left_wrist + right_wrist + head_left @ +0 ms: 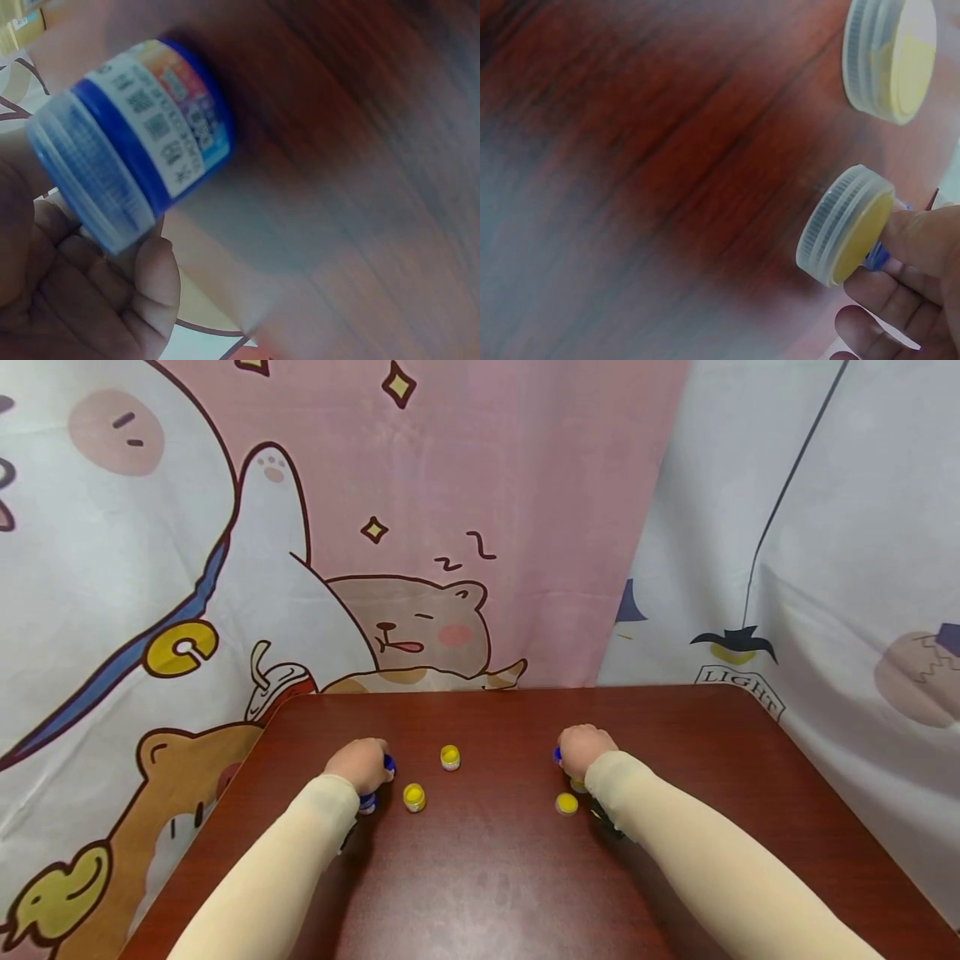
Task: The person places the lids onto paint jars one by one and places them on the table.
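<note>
My left hand (pixel 358 763) grips a small blue paint jar (pixel 389 765) at the left of the table. Nearer me stands another blue paint jar (pixel 161 124), with a translucent lid and printed label; it hides part of the fingers in the left wrist view. Over on the right, my right hand (pixel 587 750) pinches a blue lid (pixel 877 256), mostly hidden behind a translucent yellow-stained lid (pixel 847 225). Another such lid (pixel 567 803) lies on the table beside it. Between the hands are two open yellow paint jars, one farther back (pixel 450 757) and one nearer (pixel 414 797).
The dark red-brown wooden table (pixel 480 877) has a far edge running along a cartoon-printed curtain (pixel 570 527). Dark straps show under both wrists.
</note>
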A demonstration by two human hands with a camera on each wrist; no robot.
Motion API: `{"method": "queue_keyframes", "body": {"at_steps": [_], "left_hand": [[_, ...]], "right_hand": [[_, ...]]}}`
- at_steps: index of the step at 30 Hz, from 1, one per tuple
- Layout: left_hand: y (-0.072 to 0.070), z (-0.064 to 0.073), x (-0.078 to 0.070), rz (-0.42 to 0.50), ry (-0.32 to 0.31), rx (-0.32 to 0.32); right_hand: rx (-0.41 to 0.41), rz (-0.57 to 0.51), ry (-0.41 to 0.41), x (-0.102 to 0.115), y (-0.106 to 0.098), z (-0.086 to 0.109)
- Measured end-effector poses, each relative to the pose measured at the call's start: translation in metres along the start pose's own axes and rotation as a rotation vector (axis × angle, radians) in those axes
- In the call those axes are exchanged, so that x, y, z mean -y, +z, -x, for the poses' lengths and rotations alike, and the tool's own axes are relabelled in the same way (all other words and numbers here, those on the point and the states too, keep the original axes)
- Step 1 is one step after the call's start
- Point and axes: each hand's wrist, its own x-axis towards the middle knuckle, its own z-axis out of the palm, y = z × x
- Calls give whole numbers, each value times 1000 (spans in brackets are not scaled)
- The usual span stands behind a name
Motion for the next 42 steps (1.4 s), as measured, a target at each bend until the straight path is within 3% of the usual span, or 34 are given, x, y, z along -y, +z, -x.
{"method": "queue_keyframes", "body": {"at_steps": [18,33,42], "left_hand": [[-1,5,0,9,14,2],[0,-1,3,-11,34,32],[-6,-2,1,59,34,-2]], "right_hand": [[23,-34,25,-1,0,-3],[41,-113,5,-9,2,-7],[-30,-234,16,-17,-9,3]]}}
